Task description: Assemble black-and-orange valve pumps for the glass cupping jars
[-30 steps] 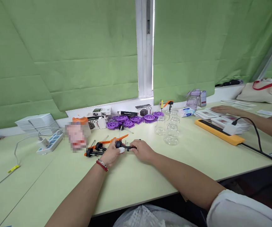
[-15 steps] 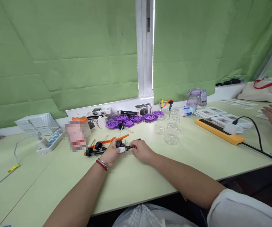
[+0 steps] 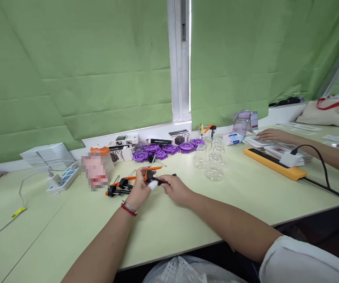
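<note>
Between my two hands is a black bottle top with an orange lever point(image 3: 149, 175), held a little above the table. My left hand point(image 3: 141, 188), with a white wrap on one finger, is closed round its wide head end. The fingers of my right hand point(image 3: 173, 188) pinch its thin black stem, whose far end is partly hidden. Just left of my left hand, similar black tops point(image 3: 112, 191) with orange levers lie on the table. Several clear glass jars point(image 3: 215, 169) stand to the right of my hands, with another orange-levered top point(image 3: 211, 128) behind them.
Purple wheel-shaped pieces point(image 3: 153, 151) and small boxes point(image 3: 122, 153) lie along the back. A yellow power strip point(image 3: 275, 165) is at right, in front of stacked white cards point(image 3: 300, 151). Another person's hand point(image 3: 272, 135) is over the cards. A white power strip point(image 3: 65, 179) lies left.
The bottle top has turned in my left hand, so its orange lever now points up and right. The other person's hand has moved left onto the stacked cards.
</note>
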A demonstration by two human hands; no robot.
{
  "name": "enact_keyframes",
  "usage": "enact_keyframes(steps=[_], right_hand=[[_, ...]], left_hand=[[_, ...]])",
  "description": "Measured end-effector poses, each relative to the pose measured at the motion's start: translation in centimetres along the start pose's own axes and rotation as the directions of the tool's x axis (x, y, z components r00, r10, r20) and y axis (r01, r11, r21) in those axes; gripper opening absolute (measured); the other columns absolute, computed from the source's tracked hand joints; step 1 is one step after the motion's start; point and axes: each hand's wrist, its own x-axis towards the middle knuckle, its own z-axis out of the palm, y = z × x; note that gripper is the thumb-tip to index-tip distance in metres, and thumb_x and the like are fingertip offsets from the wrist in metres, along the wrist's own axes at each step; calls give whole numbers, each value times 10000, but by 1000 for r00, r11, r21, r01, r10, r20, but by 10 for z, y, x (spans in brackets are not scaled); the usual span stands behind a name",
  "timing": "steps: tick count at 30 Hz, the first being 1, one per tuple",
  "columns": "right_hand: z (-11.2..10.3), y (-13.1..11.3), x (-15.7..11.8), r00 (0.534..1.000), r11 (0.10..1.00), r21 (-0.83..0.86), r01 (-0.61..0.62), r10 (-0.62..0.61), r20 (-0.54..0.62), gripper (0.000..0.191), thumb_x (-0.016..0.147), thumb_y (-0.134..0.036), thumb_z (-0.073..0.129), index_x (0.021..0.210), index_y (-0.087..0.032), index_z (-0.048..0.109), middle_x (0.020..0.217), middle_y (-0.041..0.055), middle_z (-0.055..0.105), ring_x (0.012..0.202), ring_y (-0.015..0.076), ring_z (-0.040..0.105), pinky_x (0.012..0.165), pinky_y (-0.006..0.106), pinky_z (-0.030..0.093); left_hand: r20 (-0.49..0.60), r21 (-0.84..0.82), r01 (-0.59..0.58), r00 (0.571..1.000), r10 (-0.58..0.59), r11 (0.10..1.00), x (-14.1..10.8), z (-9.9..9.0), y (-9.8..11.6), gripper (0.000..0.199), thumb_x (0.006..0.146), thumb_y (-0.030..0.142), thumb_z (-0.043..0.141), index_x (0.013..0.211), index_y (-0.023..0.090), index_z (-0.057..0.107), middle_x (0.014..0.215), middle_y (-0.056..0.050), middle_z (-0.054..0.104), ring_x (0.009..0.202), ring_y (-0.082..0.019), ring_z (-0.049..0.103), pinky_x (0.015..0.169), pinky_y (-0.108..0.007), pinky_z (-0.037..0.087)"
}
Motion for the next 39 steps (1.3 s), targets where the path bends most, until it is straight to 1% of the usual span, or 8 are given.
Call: enact_keyframes(steps=[3, 6, 9, 11, 17, 21, 26, 39], right_hand=[[2, 2, -1, 998, 985, 157, -67, 66, 11, 289, 850, -121, 410, 1101, -168, 544, 600, -37, 505, 531, 94, 477, 558, 228, 417], [6, 2, -1, 993, 946, 304, -114, 110, 32, 260, 862, -181, 415, 1101, -167, 514, 617, -45, 485, 467, 71, 452, 471, 203, 398], [8, -2, -1, 990, 898, 418, -140, 124, 66, 227, 856, -227, 437, 1060, -165, 513, 683, -36, 497, 440, 54, 457, 427, 194, 393], [8, -6, -2, 987, 859, 488, -156, 123, 100, 213, 850, -249, 452, 1031, -157, 515, 682, -38, 496, 431, 53, 465, 418, 199, 404], [5, -12, -3, 979, 701, 686, -193, 88, 185, 243, 804, -359, 558, 926, -150, 526, 710, -18, 536, 480, 81, 536, 439, 239, 465], [3, -10, -2, 972, 650, 725, -229, 118, 202, 323, 769, -405, 615, 934, -139, 537, 609, -31, 542, 474, 104, 545, 457, 261, 473], [0, -9, -2, 968, 628, 738, -247, 119, 222, 312, 730, -428, 653, 808, -136, 576, 648, -13, 581, 472, 77, 502, 460, 230, 438], [1, -3, -2, 939, 570, 747, -341, 241, 245, 315, 692, -396, 701, 790, -116, 595, 669, 21, 630, 525, 85, 537, 554, 232, 410]], left_hand=[[-6, 61, -89, 996, 90, 994, 1, 0, 0, 594, 702, 197, 666, 1198, 255, 345, 1190, -92, 494, 1018, -189, 553, 819, -336, 476], [-54, 298, -190, 975, 216, 935, 2, -2, -1, 580, 723, 245, 650, 1248, 260, 403, 1312, -114, 413, 1172, -249, 462, 864, -364, 455], [-56, 507, -302, 923, 380, 808, 2, -4, 0, 553, 731, 259, 644, 1243, 239, 437, 1435, -114, 262, 1336, -272, 259, 1045, -420, 298], [-20, 536, -343, 908, 418, 771, 1, -4, 1, 560, 750, 262, 624, 1263, 219, 403, 1442, -123, 253, 1354, -268, 224, 1086, -428, 223], [32, 566, -328, 926, 377, 756, -1, -6, 5, 563, 769, 291, 594, 1278, 194, 373, 1240, -128, 460, 1160, -250, 452, 994, -396, 345], [86, 650, -368, 905, 417, 665, -1, -4, 4, 812, 652, 347, 697, 1347, 180, 312, 1327, -159, 389, 1249, -314, 359, 1037, -455, 284], [85, 720, -323, 920, 383, 615, -4, 3, 3, 1189, 430, 417, 805, 1415, 168, 187, 1416, -193, 269, 1309, -380, 252, 1057, -522, 224], [132, 763, -274, 953, 274, 585, -11, 16, 0, 1245, 422, 452, 773, 1438, 131, 128, 1428, -228, 237, 1309, -420, 216, 1039, -562, 179]])
